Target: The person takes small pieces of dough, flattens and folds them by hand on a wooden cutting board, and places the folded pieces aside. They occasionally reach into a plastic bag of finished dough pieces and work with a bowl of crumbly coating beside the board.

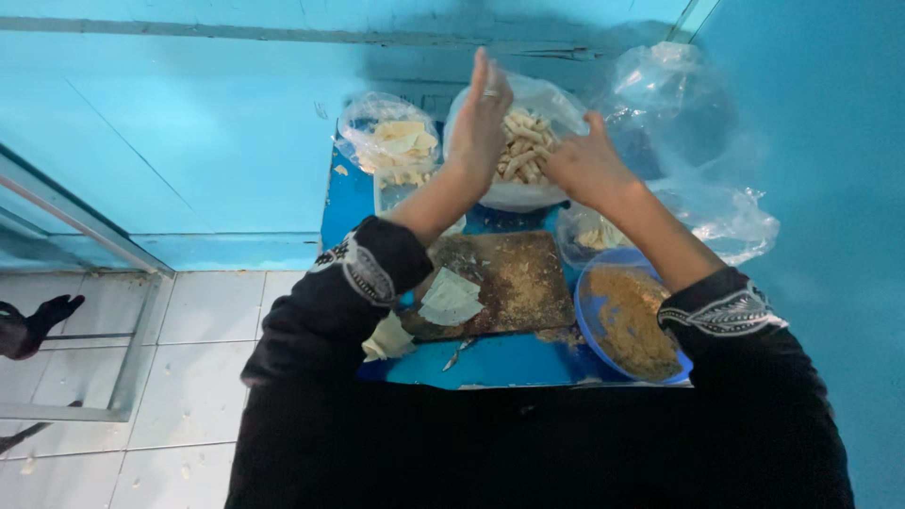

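Between the two raised hands sits a clear plastic bag [528,151] of pale, finger-shaped rolled pieces, propped open in a white bowl [514,196] at the far end of the blue table [509,363]. The left hand [481,123] stands on edge over the bag's near-left rim, fingers straight and pressed together, open and gripping nothing; a ring shows on one finger. The right hand [586,162] lies at the bag's right side, knuckles up and fingers curled down toward the pieces. It seems to be touching the bag's edge, but whether it pinches anything I cannot tell, since the fingertips are hidden.

Just left of the left hand, a second clear bag [391,141] holds flat, pale wrapper-like sheets. Beyond the right hand, crumpled empty-looking plastic bags [702,160] lie heaped against the blue wall. Nearer the body, under the left forearm, lies a brown cutting board [518,283] dusted with crumbs, with one folded pale sheet [451,300] resting on it. Under the right forearm sits a blue bowl [589,325] filled with brown crumbs. A small metal utensil [459,353] lies on the table just in front of the board. Both arms wear black sleeves with patterned white cuffs. Far off to the left, on the white tiled floor [189,377], stands a glass panel framed in metal [85,283].
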The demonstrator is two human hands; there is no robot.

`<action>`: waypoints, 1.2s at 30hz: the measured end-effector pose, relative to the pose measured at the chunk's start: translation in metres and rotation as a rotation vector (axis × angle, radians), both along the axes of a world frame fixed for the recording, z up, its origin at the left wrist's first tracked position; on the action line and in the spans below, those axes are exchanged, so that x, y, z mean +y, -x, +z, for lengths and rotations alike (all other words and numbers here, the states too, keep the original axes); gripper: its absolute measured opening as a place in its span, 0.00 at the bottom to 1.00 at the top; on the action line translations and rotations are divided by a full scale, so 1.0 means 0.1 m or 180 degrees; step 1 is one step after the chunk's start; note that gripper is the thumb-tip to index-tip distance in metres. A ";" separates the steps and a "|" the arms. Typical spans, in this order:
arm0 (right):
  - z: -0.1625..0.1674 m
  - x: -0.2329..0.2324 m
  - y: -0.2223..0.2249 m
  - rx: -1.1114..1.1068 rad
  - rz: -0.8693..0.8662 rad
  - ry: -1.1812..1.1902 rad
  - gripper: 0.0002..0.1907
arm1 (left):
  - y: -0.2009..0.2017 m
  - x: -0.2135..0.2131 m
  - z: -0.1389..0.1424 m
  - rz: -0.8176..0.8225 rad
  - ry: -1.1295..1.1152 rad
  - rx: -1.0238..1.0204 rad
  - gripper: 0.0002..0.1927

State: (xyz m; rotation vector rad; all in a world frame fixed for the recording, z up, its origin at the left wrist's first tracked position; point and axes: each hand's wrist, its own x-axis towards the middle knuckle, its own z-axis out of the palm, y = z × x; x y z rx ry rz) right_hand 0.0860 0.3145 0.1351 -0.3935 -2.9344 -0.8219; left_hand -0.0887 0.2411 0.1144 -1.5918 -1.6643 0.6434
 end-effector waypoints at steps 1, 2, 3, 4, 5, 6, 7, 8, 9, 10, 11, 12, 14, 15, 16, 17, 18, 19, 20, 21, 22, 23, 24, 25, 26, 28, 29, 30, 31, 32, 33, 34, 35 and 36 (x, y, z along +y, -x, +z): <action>-0.05 0.01 -0.04 0.0384 0.0302 -0.0106 0.07 | -0.01 0.00 -0.06 -0.0311 -0.0215 -0.0136 0.21; -0.10 0.02 -0.08 0.0130 0.0121 -0.0003 0.07 | -0.02 -0.01 -0.11 -0.0612 -0.0434 -0.0275 0.22; -0.15 0.00 -0.10 -0.0128 -0.0063 0.0109 0.08 | 0.01 -0.05 -0.19 -0.0883 -0.0468 -0.0574 0.17; -0.20 -0.02 -0.14 -0.0389 -0.0246 0.0221 0.08 | 0.05 -0.09 -0.28 -0.1152 -0.0503 -0.0877 0.13; -0.24 -0.02 -0.16 -0.0328 -0.0231 0.0445 0.11 | 0.09 -0.13 -0.36 -0.1406 -0.0548 -0.1182 0.09; -0.28 -0.03 -0.19 -0.0265 -0.0217 0.0674 0.15 | 0.13 -0.18 -0.42 -0.1477 -0.0527 -0.1332 0.09; -0.29 -0.08 -0.21 -0.0196 -0.0216 0.0912 0.19 | 0.15 -0.23 -0.46 -0.1557 -0.0495 -0.1482 0.10; -0.27 -0.13 -0.23 0.0000 -0.0179 0.0956 0.21 | 0.17 -0.29 -0.48 -0.1636 -0.0467 -0.1630 0.12; -0.22 -0.20 -0.23 0.0195 -0.0138 0.1000 0.23 | 0.20 -0.36 -0.45 -0.1468 -0.0325 -0.1826 0.11; -0.15 -0.29 -0.25 0.0395 -0.0110 0.1051 0.25 | 0.22 -0.44 -0.39 -0.1304 -0.0173 -0.2017 0.11; -0.07 -0.42 -0.30 0.0677 0.0038 0.1125 0.22 | 0.23 -0.55 -0.30 -0.1152 -0.0006 -0.2205 0.11; 0.01 -0.57 -0.38 0.0955 0.0177 0.1198 0.18 | 0.24 -0.71 -0.21 -0.1495 -0.0334 -0.2267 0.13; 0.12 -0.97 -0.47 0.1233 0.0256 0.1389 0.17 | 0.25 -1.12 0.02 -0.2161 -0.1043 -0.2379 0.22; 0.14 -1.19 -0.51 0.1239 0.0198 0.1516 0.18 | 0.24 -1.36 0.13 -0.1908 -0.0754 -0.2496 0.20; 0.14 -1.44 -0.62 0.1498 0.0384 0.1784 0.16 | 0.22 -1.63 0.20 -0.1645 -0.0467 -0.2597 0.19; 0.12 -1.68 -0.74 0.1764 0.0569 0.2046 0.14 | 0.21 -1.95 0.25 -0.1728 -0.0519 -0.2621 0.17; 0.09 -1.86 -0.80 0.1855 0.0532 0.2416 0.15 | 0.19 -2.26 0.26 -0.1821 -0.0569 -0.2648 0.15; 0.04 -2.00 -0.86 0.1938 0.0496 0.2785 0.16 | 0.14 -2.49 0.25 -0.1662 -0.0571 -0.2776 0.13; -0.02 -2.09 -0.93 0.2129 0.0239 0.2710 0.16 | 0.09 -2.69 0.20 -0.1507 -0.0589 -0.2891 0.10; -0.07 -2.12 -1.01 0.2320 -0.0019 0.2623 0.16 | 0.04 -2.83 0.13 -0.1352 -0.0777 -0.3101 0.09; -0.13 -2.13 -1.10 0.2508 -0.0293 0.2531 0.16 | -0.01 -2.93 0.03 -0.1201 -0.0954 -0.3320 0.08; -0.18 -2.12 -1.23 0.2844 -0.0665 0.2588 0.14 | -0.05 -2.98 -0.10 -0.1006 -0.1218 -0.3464 0.07; -0.22 -2.08 -1.37 0.3173 -0.1040 0.2637 0.13 | -0.10 -2.97 -0.24 -0.0798 -0.1480 -0.3609 0.07; -0.27 -2.01 -1.50 0.3259 -0.1342 0.2455 0.13 | -0.14 -2.96 -0.38 -0.0580 -0.1742 -0.3740 0.06; -0.32 -1.97 -1.64 0.3346 -0.1655 0.2270 0.13 | -0.19 -2.95 -0.53 -0.0495 -0.1922 -0.3816 0.06; -0.46 -1.90 -1.85 0.3237 -0.2005 0.2116 0.13 | -0.28 -2.93 -0.82 -0.0299 -0.2283 -0.3975 0.06; -0.52 -1.86 -1.94 0.3048 -0.2032 0.2148 0.13 | -0.31 -2.91 -0.94 -0.0220 -0.2345 -0.3903 0.06; -0.58 -1.82 -2.00 0.2854 -0.2042 0.2182 0.13 | -0.35 -2.88 -1.05 -0.0131 -0.2419 -0.3826 0.07; -0.65 -1.78 -2.02 0.2637 -0.1856 0.1995 0.15 | -0.37 -2.86 -1.13 -0.0033 -0.2495 -0.3738 0.08; -0.72 -1.75 -2.00 0.2427 -0.1674 0.1816 0.17 | -0.39 -2.84 -1.20 0.0009 -0.2509 -0.3644 0.09; -0.78 -1.73 -2.00 0.2225 -0.1495 0.1637 0.19 | -0.40 -2.80 -1.25 0.0040 -0.2521 -0.3544 0.09; -0.83 -1.72 -1.99 0.2225 -0.1524 0.1829 0.20 | -0.41 -2.77 -1.28 0.0070 -0.2537 -0.3440 0.10; -0.89 -1.72 -1.97 0.2224 -0.1545 0.2025 0.21 | -0.43 -2.75 -1.30 0.0122 -0.2514 -0.3416 0.09; -0.93 -1.72 -1.95 0.2218 -0.1558 0.2226 0.22 | -0.46 -2.72 -1.31 0.0182 -0.2493 -0.3388 0.08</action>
